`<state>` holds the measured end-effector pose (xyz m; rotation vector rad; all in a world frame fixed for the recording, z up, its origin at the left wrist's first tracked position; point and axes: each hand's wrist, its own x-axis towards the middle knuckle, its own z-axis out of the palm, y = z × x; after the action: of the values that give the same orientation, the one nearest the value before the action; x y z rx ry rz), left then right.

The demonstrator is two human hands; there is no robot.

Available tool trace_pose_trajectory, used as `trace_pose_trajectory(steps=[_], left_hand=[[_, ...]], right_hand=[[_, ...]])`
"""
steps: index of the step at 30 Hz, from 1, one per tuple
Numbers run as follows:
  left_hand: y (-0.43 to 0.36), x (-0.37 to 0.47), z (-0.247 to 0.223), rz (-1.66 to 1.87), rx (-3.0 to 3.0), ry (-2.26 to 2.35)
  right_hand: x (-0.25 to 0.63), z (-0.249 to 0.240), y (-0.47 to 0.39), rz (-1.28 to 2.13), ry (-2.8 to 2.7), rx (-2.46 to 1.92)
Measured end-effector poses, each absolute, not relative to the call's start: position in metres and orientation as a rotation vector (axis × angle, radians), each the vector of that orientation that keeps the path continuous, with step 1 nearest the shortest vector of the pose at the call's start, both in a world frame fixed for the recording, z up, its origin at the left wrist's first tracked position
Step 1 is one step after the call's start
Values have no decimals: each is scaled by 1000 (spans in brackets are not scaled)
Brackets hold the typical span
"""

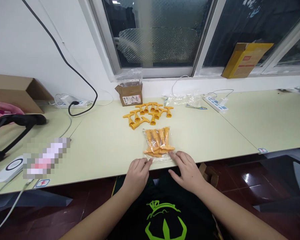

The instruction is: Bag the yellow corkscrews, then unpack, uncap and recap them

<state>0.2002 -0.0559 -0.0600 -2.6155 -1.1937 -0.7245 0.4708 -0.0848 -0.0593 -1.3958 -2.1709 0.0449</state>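
A clear plastic bag [153,158] lies flat near the table's front edge, holding several yellow T-handled plastic pieces [161,135]. Their crossbars lie toward me and their stems point away. My left hand [138,175] is closed at the bag's near left corner, with its fingertips on the film. On the near right corner rest the fingers of my right hand [187,171], its thumb held apart toward the table edge. Beyond the bag, several loose yellow T-handled pieces [153,119] stand or lie in a cluster.
A small open cardboard box [130,95] stands behind the loose pieces. Crumpled clear plastic [182,100] and a power strip [216,104] lie at the back right. On the left are a brown carton [8,88], a black strap [20,128] and a white charging pad [11,168].
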Motion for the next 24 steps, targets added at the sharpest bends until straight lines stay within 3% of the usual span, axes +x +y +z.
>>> trace_pose_trajectory(steps=[5,9,17,21,24], left_hand=[[-66,190,-58,-1019,-2614,-997],[-72,187,-50,-1028,-2753,-792],[-63,185,10,-1294,-2944,-636],[-51,195,45,-1571,-3042,-1007],[-38,209,58,-1969,-2975,-1479]], right_hand=[[481,-82,-98,-72,-2074,-1205],[486,-85,-106,-61,-2027,-1062],[500,-29,-99,275,-1969,-826],[497,5,-85,561,-1721,-886],[488,21,-67,776,-1497,-961]])
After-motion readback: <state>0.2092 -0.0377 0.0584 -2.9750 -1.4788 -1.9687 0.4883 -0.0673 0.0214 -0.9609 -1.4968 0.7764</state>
